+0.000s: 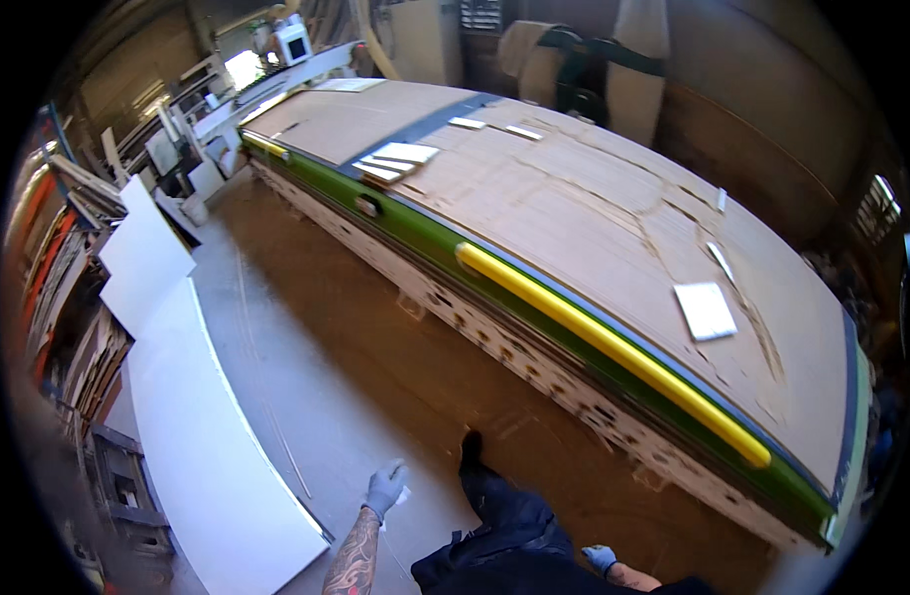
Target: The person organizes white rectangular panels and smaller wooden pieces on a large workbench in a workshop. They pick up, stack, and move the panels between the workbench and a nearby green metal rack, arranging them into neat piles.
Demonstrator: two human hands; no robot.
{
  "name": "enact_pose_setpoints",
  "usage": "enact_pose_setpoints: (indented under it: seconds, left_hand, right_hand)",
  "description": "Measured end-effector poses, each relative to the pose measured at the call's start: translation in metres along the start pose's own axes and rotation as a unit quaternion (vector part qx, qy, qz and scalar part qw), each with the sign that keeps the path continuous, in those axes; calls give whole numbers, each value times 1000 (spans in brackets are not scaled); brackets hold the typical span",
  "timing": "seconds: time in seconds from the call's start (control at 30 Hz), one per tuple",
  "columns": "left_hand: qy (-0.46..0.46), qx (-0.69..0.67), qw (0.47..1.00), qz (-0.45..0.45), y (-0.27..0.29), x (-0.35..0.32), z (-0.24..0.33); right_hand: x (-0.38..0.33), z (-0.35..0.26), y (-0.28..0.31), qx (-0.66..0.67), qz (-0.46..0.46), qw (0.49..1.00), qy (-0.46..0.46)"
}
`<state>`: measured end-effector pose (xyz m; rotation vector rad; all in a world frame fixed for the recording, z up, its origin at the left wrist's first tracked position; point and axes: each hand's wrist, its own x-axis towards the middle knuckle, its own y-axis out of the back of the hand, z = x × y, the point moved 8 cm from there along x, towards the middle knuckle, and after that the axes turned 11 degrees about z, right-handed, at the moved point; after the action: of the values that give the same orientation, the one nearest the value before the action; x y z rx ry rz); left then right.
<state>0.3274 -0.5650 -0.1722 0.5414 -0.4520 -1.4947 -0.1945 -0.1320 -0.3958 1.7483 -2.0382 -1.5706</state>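
My left hand [385, 488], in a grey glove, hangs over the pale floor with its fingers curled in. A small white bit shows at its palm side, too blurred to name. Low in the view, my right hand [601, 558] wears a similar glove and hangs beside my dark trousers. Its fingers are too small and smeared to read. Neither hand touches the long machine bed [564, 208]. Nearest to my left hand is a large white sheet panel [207, 446], apart from it.
Several white offcuts, including a square piece [705, 310], lie on the dusty bed. A yellow bar [613, 352] runs along its green side. Stacked boards and racks [73, 288] line the left. A machine gantry [286, 74] stands at the far end.
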Motion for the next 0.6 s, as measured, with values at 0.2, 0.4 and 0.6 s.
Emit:
enact_pose_setpoints:
  seconds: [0.2, 0.4, 0.6]
  left_hand:
    - [52, 95, 994, -26, 61, 163, -65]
    - [192, 219, 954, -69, 129, 250, -205]
    - [205, 201, 948, -134, 159, 454, -227]
  right_hand:
    - [233, -278, 17, -135, 11, 978, 158]
    - [421, -617, 163, 198, 129, 966, 106]
    - [530, -817, 204, 315, 208, 919, 116]
